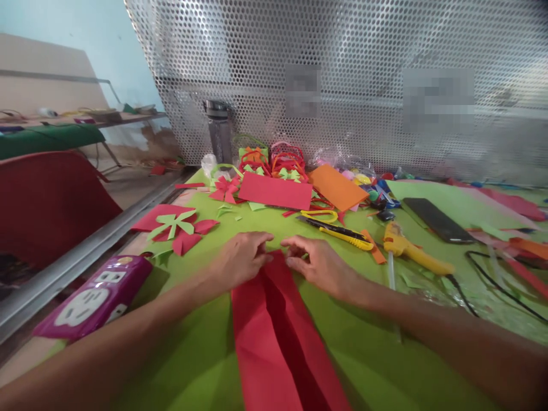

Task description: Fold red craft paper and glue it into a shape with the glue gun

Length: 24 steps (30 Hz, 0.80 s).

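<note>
A long red sheet (261, 342), folded so its two sides leave a dark gap down the middle, lies on the green table cover (192, 354) and runs off the bottom of the view. My left hand (245, 258) is at its far left corner, fingers curled and pinching the edge. On the other side, my right hand (319, 264) is beside the far right corner, its thumb and index finger apart with a gap between them. Whether its fingertips touch the paper is hard to tell.
Beyond my hands lie a yellow cutter (346, 235), scissors (319, 216), a red card (276, 191) and an orange card (338, 187). A glue gun (415, 256) and phone (436, 220) are right; a purple power strip (96, 297) is left. A bottle (219, 134) stands behind.
</note>
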Motion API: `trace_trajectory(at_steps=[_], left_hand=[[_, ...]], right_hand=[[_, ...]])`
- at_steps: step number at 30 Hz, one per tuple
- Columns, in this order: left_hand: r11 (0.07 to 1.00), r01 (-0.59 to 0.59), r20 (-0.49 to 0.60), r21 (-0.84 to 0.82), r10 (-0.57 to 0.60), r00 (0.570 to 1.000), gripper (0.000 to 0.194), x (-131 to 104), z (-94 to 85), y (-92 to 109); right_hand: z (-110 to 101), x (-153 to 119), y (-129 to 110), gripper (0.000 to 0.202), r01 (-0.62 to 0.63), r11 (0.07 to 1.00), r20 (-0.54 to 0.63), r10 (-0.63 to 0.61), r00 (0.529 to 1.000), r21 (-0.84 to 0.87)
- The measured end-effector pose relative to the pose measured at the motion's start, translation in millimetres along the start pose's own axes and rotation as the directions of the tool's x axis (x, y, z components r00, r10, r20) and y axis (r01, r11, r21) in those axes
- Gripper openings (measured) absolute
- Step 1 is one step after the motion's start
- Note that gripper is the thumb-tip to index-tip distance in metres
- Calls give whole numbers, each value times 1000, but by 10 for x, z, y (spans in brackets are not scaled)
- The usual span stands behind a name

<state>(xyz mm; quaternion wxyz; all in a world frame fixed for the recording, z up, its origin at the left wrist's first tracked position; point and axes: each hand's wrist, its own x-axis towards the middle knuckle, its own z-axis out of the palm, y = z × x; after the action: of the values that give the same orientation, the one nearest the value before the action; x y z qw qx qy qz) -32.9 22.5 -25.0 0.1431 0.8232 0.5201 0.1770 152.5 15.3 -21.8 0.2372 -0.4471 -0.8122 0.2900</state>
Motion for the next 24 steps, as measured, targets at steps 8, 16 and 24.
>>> trace_trajectory(at_steps=[8,16,24], left_hand=[[996,-88,13,8,88,996,15,-21,74,20],[996,-58,-9,61,59,998,10,-46,99,59],[985,-52,-11,165,55,998,19,-62,114,140]], right_hand=[[-9,-236,-162,16,147,953,150,-110,983,-266],[208,-616,-351,9,460,698,340,-317,886,-549],[328,-718,-394,2,562,561,301,-492,817,-608]])
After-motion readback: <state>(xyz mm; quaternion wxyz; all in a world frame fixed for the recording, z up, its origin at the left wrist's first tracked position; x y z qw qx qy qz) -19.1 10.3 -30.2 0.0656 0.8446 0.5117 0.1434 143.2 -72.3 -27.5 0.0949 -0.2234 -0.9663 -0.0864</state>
